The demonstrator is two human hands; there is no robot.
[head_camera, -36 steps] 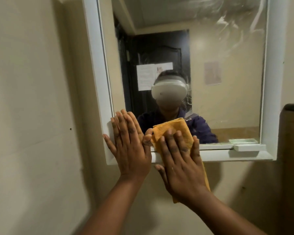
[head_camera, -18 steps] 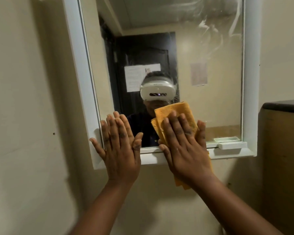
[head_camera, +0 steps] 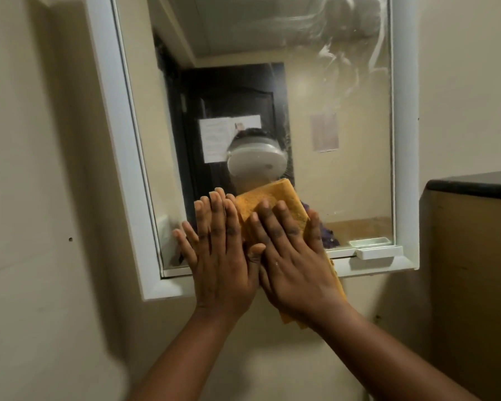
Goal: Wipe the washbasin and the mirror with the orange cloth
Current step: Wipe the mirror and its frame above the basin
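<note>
Mirror fills upper centre of frame; streaky smears at upper right, so glass only part wiped, judging by those marks. Washbasin out of view; its state unknown. Orange cloth at lower centre, flat on glass, hanging past white frame. Right hand spread, pressing cloth. Left hand spread flat, bare, just beside it at lower left of glass.

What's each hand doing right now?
Left hand: open, flat on the mirror, holding nothing.
Right hand: open, pressing the orange cloth against the mirror.
</note>
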